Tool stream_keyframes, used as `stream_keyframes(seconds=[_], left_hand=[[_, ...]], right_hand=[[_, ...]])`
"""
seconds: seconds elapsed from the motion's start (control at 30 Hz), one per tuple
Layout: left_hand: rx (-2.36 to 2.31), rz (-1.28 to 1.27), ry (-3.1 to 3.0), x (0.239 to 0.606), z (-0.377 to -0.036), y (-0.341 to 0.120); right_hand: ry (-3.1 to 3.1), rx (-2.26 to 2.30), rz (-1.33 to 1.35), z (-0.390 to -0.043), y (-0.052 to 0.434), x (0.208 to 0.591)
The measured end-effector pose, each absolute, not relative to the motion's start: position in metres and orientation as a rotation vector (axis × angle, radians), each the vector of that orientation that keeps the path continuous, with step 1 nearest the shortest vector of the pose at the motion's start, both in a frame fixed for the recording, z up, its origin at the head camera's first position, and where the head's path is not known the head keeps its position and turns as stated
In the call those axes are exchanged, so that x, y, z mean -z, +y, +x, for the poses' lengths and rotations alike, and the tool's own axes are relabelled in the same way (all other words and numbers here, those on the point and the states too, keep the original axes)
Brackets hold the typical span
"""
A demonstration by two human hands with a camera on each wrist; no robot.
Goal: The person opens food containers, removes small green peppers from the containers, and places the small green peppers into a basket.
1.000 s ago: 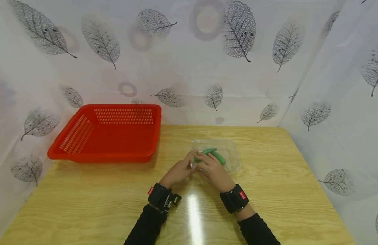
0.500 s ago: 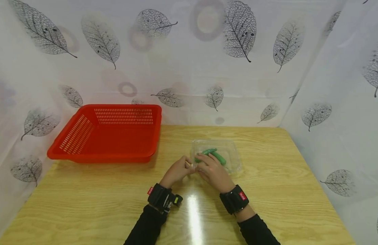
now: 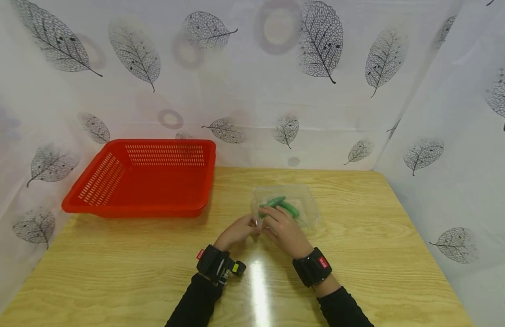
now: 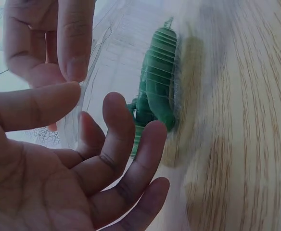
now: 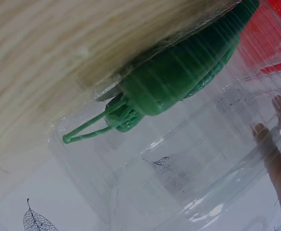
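A clear plastic box (image 3: 309,200) sits in front of both hands, with green chili peppers (image 3: 289,208) inside. At the near left corner of the box, my left hand (image 3: 238,230) grips the edge; in the left wrist view its thumb presses one side of the clear rim. My right hand (image 3: 286,231) holds that same corner, its fingers reaching over the top and overlapping the peppers. Both hands' fingertips meet at the rim in the left wrist view. The ridged box wall (image 5: 155,192) and green stems show up close in the right wrist view.
A red plastic basket (image 3: 154,186) with slotted walls stands at the left on the wooden table (image 3: 358,254). Behind and beside the table hangs a white curtain (image 3: 252,81) with a grey leaf pattern.
My left fingers have drawn back from over the box's corner and moved lower along its edge. The box has shifted slightly left with the peppers; my right hand has hardly moved.
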State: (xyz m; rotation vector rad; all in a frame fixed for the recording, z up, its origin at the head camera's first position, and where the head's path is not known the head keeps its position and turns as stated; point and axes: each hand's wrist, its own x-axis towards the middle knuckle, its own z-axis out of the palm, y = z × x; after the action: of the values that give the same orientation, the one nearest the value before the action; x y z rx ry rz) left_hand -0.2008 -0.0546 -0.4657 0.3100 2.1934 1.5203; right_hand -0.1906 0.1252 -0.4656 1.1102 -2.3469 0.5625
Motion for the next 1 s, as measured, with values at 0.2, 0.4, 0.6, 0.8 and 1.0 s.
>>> stream_keyframes(seconds=[0.2, 0.4, 0.6, 0.8, 1.0], left_hand=[[-1.516, 0.275, 2.197, 0.4691, -0.2004, -0.0541], [-1.44, 0.357, 2.241, 0.4684, -0.2005, -0.0565], [-1.441, 0.499, 2.263, 0.4681, -0.2015, -0.0569], [-1.453, 0.37, 2.287, 0.4683, -0.2015, -0.0541], [-1.469, 0.199, 2.301, 0.4653, -0.1995, -0.048]], right_hand=[[-2.346, -0.567, 1.016, -0.1935, 0.1271, 0.4677], [-2.28, -0.427, 1.012, -0.1933, 0.1247, 0.4691], [-2.301, -0.405, 0.999, -0.1924, 0.1229, 0.4691], [-2.319, -0.373, 1.015, -0.1917, 0.1225, 0.4665], [-2.35, -0.399, 1.055, -0.1915, 0.1278, 0.4621]])
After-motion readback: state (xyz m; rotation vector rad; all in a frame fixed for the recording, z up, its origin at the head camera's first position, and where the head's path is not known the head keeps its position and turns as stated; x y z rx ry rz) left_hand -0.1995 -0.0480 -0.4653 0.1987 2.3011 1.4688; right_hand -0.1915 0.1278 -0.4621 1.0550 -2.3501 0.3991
